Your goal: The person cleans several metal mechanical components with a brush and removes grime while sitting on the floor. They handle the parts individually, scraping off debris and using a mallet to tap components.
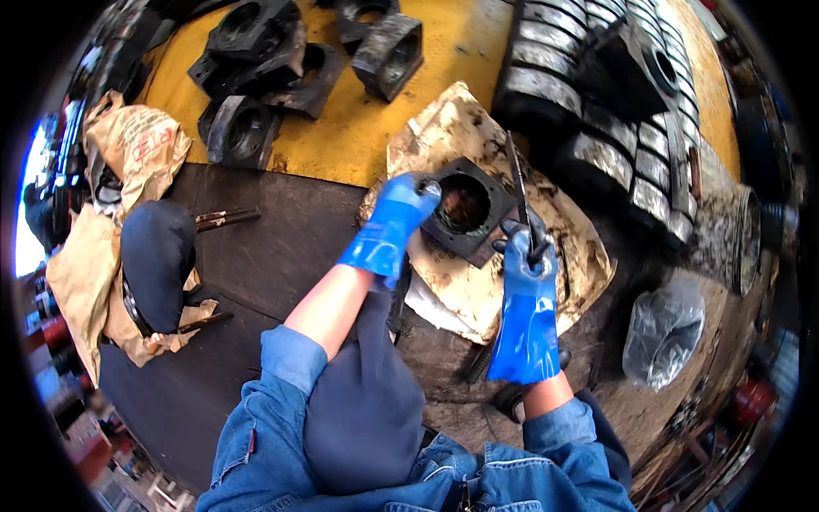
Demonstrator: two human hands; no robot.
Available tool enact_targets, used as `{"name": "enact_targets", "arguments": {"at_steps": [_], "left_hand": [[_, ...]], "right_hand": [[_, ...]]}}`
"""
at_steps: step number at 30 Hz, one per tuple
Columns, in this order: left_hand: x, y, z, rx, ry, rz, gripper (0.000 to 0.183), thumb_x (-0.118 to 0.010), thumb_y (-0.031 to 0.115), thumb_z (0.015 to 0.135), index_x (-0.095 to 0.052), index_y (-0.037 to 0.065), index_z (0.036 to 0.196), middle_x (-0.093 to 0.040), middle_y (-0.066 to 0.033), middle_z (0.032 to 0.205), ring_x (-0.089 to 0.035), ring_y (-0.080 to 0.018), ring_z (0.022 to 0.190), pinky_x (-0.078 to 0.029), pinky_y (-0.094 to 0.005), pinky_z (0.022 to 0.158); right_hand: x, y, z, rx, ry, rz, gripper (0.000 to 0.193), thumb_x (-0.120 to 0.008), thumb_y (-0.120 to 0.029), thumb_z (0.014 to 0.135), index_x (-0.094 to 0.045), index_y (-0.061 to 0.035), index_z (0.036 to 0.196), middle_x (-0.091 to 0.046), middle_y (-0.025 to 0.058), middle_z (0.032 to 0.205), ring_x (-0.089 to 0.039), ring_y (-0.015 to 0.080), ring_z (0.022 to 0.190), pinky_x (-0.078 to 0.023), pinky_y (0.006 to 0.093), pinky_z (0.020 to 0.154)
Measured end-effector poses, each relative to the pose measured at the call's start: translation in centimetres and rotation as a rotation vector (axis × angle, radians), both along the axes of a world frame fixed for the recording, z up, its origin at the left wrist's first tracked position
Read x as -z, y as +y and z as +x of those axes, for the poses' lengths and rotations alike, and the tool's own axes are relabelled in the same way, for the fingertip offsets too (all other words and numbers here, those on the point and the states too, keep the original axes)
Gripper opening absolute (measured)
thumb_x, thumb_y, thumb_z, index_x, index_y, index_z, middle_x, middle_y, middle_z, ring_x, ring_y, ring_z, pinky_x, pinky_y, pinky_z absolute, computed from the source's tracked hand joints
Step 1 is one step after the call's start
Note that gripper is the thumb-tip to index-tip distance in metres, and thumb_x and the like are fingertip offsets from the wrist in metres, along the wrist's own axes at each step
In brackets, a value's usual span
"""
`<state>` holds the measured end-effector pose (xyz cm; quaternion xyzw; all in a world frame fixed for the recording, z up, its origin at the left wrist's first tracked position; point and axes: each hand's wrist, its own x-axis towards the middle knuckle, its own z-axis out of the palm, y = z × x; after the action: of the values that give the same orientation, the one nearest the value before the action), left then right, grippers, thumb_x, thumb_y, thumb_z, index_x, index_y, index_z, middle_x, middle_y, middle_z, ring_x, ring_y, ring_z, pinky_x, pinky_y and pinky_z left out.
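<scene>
A black square metal block (486,242) with a wide round bore lies on a stained paper sheet (554,220) in front of me. My left hand (408,201), in a blue rubber glove, is closed at the block's upper left edge, its fingertips curled against it. My right hand (526,252), also gloved and dark with grime, is wrapped round a long, narrow, dark file (515,166). The file points away from me, tapering toward its far end, beside the block's right side. Brown residue shows inside the bore.
Similar black blocks (247,128) are piled on a yellow surface (341,141) at the far left. Rows of rounded metal parts (542,90) stand at the far right. Crumpled brown paper (136,162) and a dark padded stool (158,256) are at left, a clear plastic bag (665,333) at right.
</scene>
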<state>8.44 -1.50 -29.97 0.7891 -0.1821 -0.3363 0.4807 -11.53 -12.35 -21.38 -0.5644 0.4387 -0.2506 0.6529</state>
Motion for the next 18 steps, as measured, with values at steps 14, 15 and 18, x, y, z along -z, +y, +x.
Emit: {"name": "enact_targets", "arguments": {"at_steps": [14, 15, 18], "left_hand": [[-7.3, -3.3, -6.3, 0.144, 0.935, -0.420, 0.042, -0.060, 0.036, 0.097, -0.066, 0.000, 0.119, -0.070, -0.0107, 0.105, -0.067, -0.0208, 0.097, -0.053, -0.0366, 0.091], [-6.8, -2.7, -6.1, 0.093, 0.969, -0.431, 0.043, -0.059, 0.036, 0.098, -0.065, 0.000, 0.119, -0.070, -0.0114, 0.106, -0.067, -0.0214, 0.098, -0.053, -0.0371, 0.092], [-6.5, -2.6, -5.7, 0.005, 1.115, -0.444, 0.051, -0.047, 0.038, 0.102, -0.056, -0.004, 0.131, -0.065, -0.0196, 0.124, -0.066, -0.0301, 0.107, -0.051, -0.0454, 0.100]], "right_hand": [[-2.6, 2.5, 2.7, -0.123, 0.395, -0.550, 0.045, -0.061, -0.013, 0.087, -0.056, -0.0102, 0.132, -0.068, 0.0203, 0.110, -0.065, 0.0409, 0.100, -0.054, 0.0475, 0.085], [-3.7, 2.6, 2.0, -0.274, 0.432, -0.597, 0.047, -0.067, -0.015, 0.086, -0.057, -0.0087, 0.132, -0.064, 0.0196, 0.120, -0.063, 0.0391, 0.107, -0.053, 0.0457, 0.089], [-2.2, 1.4, -1.7, -0.286, 0.225, -0.706, 0.056, -0.075, -0.023, 0.084, -0.055, -0.0072, 0.134, -0.065, 0.0161, 0.121, -0.063, 0.0336, 0.112, -0.052, 0.0402, 0.096]]}}
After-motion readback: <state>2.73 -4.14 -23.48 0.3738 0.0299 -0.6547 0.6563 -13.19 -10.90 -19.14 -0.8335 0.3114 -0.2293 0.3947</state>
